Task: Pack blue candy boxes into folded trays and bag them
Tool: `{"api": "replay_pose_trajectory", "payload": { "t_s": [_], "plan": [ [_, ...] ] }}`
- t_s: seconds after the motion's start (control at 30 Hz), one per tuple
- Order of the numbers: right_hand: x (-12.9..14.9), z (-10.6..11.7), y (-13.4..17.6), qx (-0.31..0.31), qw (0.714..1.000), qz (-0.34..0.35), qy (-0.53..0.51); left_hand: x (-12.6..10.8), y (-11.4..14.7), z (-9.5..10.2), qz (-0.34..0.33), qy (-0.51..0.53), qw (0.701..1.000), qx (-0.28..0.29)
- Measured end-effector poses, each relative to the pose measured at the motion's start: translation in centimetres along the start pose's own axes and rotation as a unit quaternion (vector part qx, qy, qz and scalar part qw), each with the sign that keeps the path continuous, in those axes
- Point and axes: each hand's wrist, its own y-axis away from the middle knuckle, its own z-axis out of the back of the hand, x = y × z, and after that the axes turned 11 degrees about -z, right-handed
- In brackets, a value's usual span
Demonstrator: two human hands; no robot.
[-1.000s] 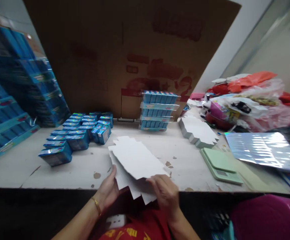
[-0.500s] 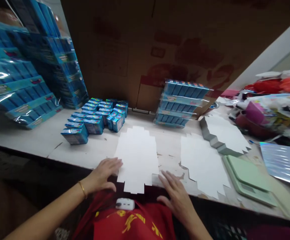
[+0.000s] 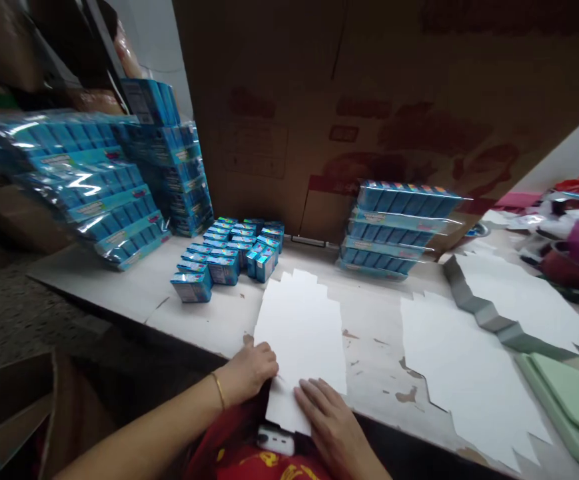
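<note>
White card blank (image 3: pixel 302 333) lying flat on the bench (image 3: pixel 374 327), directly before the person. Its long axis runs from the person toward the rear of the bench; the stepped far end points at the large brown carton (image 3: pixel 279 107), and the near end projects past the bench's front edge. The left hand (image 3: pixel 254 370), wearing a gold bracelet (image 3: pixel 219 392) at the wrist, has its fingers curled at the blank's left edge; whether they pinch the card cannot be told. The right hand (image 3: pixel 332 420) lies on the near right portion, palm down, fingers extended and close together. Below the near end, a white device (image 3: pixel 275 440) rests against a red garment (image 3: pixel 269 467).

To the right, apart from the blank, lies a second white blank (image 3: pixel 464 373), its long axis slanting toward the near right. Beyond it stand a thick stack of blanks (image 3: pixel 524 293) and, nearer, a pale green scale (image 3: pixel 574 393), cut by the frame. Small blue boxes (image 3: pixel 224 257) stand in rows just beside the far left corner. A film-wrapped blue pack (image 3: pixel 394 230) stands beyond, to the right; further wrapped packs (image 3: pixel 112 193) are piled at left. The carton walls off the rear.
</note>
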Motion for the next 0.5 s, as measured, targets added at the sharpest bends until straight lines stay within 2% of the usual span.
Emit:
{"api": "replay_pose_trajectory", "payload": {
  "t_s": [0.03,0.1,0.2,0.3,0.4,0.47,0.5],
  "plan": [
    [-0.7,0.1,0.4,0.008,1.0,0.008,0.011,-0.1,-0.2,0.2,-0.013,-0.01,1.0,0.025],
    [-2.5,-0.2,1.2,-0.017,1.0,0.01,0.02,0.0,-0.5,0.3,-0.021,-0.025,0.998,0.051],
    [-4.9,-0.9,1.7,-0.072,0.997,0.009,-0.002,0.2,-0.4,0.3,-0.012,-0.05,0.997,0.063],
    [-5.8,-0.7,0.6,-0.066,0.997,0.008,-0.045,0.0,-0.4,1.0,-0.013,-0.06,0.995,0.075],
    [-5.0,1.2,-2.4,-0.013,0.997,-0.052,-0.057,-0.4,-1.3,2.0,-0.023,-0.08,0.993,0.081],
    [-3.7,3.0,-5.1,0.057,0.994,-0.096,-0.008,-0.6,-2.4,2.5,-0.022,-0.097,0.991,0.091],
    [-3.0,3.8,-6.5,0.101,0.99,-0.096,0.03,-0.6,-3.0,2.6,-0.017,-0.097,0.99,0.101]
  ]
}}
